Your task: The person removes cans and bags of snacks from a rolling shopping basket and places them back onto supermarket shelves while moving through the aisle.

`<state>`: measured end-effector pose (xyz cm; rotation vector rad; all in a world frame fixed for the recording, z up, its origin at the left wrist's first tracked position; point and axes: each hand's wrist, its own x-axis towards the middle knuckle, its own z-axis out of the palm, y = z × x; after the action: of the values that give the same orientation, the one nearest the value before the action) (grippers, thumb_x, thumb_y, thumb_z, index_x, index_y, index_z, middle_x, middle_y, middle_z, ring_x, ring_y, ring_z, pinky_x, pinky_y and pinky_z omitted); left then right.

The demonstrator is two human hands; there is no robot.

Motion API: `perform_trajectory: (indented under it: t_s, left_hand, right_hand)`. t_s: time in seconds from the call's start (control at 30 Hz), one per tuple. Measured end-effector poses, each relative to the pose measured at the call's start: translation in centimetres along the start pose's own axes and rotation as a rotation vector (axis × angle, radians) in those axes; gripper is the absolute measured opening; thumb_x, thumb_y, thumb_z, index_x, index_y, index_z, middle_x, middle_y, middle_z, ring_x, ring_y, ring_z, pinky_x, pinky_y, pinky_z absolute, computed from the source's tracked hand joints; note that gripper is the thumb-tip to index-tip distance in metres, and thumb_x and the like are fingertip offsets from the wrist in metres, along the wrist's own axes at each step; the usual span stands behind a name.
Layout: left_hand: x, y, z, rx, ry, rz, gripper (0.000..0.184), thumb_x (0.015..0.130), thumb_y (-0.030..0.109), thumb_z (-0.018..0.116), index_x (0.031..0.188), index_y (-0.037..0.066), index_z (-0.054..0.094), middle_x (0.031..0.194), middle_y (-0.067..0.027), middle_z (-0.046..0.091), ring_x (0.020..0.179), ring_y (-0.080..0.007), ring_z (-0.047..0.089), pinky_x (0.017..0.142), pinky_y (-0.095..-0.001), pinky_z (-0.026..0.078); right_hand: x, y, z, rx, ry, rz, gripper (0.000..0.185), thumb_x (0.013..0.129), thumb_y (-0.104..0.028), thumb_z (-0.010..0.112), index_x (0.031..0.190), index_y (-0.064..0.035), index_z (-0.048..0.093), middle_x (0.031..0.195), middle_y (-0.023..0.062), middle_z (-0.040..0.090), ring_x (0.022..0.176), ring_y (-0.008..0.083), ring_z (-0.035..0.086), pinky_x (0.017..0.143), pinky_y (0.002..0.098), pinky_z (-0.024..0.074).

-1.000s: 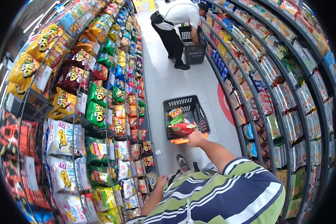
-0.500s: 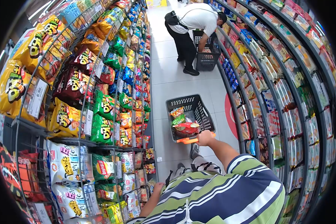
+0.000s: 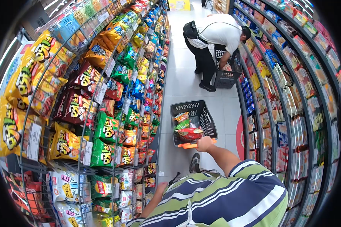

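Note:
My right hand is closed around the orange handle of a black shopping basket. The basket stands in front of me near floor level, with several snack packs inside, among them a red bag and a green bag. Down at my left side hangs my left hand, near the lower snack shelf; its fingers are too small and partly hidden to tell whether they are closed. Nothing shows in it.
To the left, a wire rack is filled with chip bags, yellow ones nearest. Packaged food lines the shelves at right. Farther up the aisle a person bends over another black basket on the tiled floor.
The view has shifted, so the racks and the other person appear lower and farther right. My right hand keeps hold of the basket handle; one of my feet shows lower in view.

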<state>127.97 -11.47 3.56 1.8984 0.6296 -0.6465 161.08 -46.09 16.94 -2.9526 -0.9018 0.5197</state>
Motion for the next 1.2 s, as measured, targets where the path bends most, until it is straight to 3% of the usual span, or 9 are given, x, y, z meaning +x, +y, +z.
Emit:
perform_trajectory:
  t_s: [0.23, 0.37, 0.5, 0.63, 0.9, 1.2]
  left_hand:
    - [8.4, 6.7, 2.3, 0.142, 0.106, -0.038, 0.04, 0.09, 0.041, 0.07, 0.113, 0.009, 0.076, 0.103, -0.0176, 0.077, 0.097, -0.0335, 0.074, 0.086, -0.0424, 0.056]
    - [7.8, 14.2, 1.6, 0.046, 0.211, -0.122, 0.038, 0.091, 0.037, 0.07, 0.111, 0.005, 0.078, 0.099, -0.0156, 0.078, 0.094, -0.0261, 0.075, 0.084, -0.039, 0.056]
    - [9.6, 14.8, 1.6, 0.054, 0.284, -0.022, 0.034, 0.093, 0.031, 0.071, 0.111, 0.002, 0.076, 0.09, -0.0134, 0.077, 0.074, -0.0226, 0.072, 0.07, -0.0365, 0.056]
    - [12.1, 14.5, 1.6, -0.061, 0.32, -0.16, 0.035, 0.091, 0.033, 0.072, 0.107, 0.002, 0.078, 0.091, -0.0144, 0.077, 0.081, -0.0228, 0.073, 0.075, -0.0368, 0.056]
    - [19.6, 13.3, -0.2, 0.088, 0.177, -0.103, 0.047, 0.091, 0.042, 0.069, 0.113, 0.001, 0.077, 0.103, -0.0164, 0.078, 0.099, -0.0276, 0.074, 0.091, -0.0376, 0.054]
    - [27.9, 17.9, -4.7, 0.059, 0.063, -0.047, 0.044, 0.091, 0.039, 0.069, 0.112, 0.001, 0.077, 0.102, -0.016, 0.078, 0.098, -0.0268, 0.074, 0.09, -0.0372, 0.054]
  right_hand:
    - [6.3, 3.0, -3.1, 0.063, 0.037, -0.008, 0.034, 0.081, -0.046, 0.068, 0.083, -0.0142, 0.08, 0.079, 0.0122, 0.077, 0.074, 0.0303, 0.076, 0.069, 0.0445, 0.0601]
    - [8.6, 4.4, -4.7, 0.093, 0.009, 0.002, 0.034, 0.082, -0.044, 0.069, 0.085, -0.0127, 0.081, 0.084, 0.0125, 0.078, 0.08, 0.0301, 0.077, 0.074, 0.0437, 0.0608]
    - [11.4, 5.8, -4.7, 0.102, 0.036, -0.01, 0.034, 0.082, -0.046, 0.071, 0.085, -0.0134, 0.081, 0.083, 0.013, 0.077, 0.079, 0.0301, 0.077, 0.077, 0.0445, 0.0605]
    - [13.1, 6.8, -7.0, 0.104, -0.04, -0.016, 0.035, 0.083, -0.042, 0.067, 0.092, -0.0119, 0.082, 0.094, 0.0129, 0.079, 0.087, 0.0307, 0.077, 0.078, 0.0439, 0.0613]
    - [18.7, 9.5, -8.6, 0.09, -0.01, -0.027, 0.035, 0.082, -0.044, 0.069, 0.087, -0.0117, 0.081, 0.086, 0.0128, 0.078, 0.08, 0.0304, 0.077, 0.075, 0.0445, 0.0608]
    - [26.5, 12.5, -10.9, 0.04, -0.039, -0.012, 0.036, 0.083, -0.046, 0.068, 0.085, -0.0115, 0.08, 0.085, 0.0127, 0.078, 0.08, 0.0301, 0.077, 0.074, 0.044, 0.0609]
